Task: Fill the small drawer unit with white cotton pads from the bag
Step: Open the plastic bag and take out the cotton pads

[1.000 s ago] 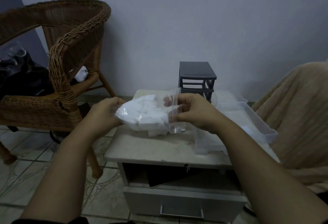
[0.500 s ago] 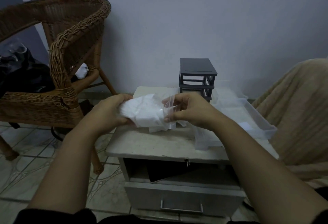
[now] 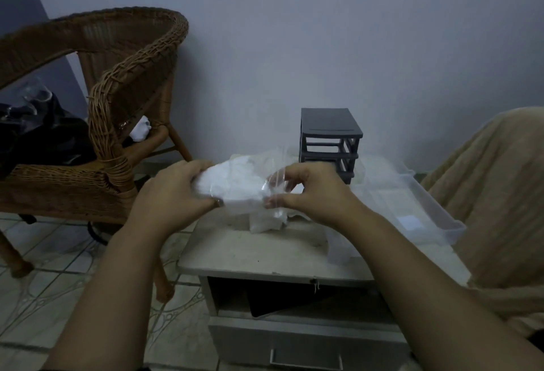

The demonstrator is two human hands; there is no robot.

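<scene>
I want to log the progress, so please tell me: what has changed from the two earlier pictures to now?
The left hand and right hand have come slightly closer together, bunching the bag of cotton pads between them; the right hand still pinches its clear mouth. Neither hand let go. The drawer unit, the clear tray and the table stayed as they were.

The small pale table [image 3: 250, 256] has a worn, speckled top. At its back edge stands a dark grey plastic drawer frame [image 3: 329, 126], upright, its slots open. Just right of the frame lies a long clear plastic drawer [image 3: 435, 217], reaching past the table's right edge. A second clear plastic drawer [image 3: 338, 250] sits in front of the frame. Front-left of the frame, a wad of white cotton pads in clear film [image 3: 265, 222] touches the top.
</scene>
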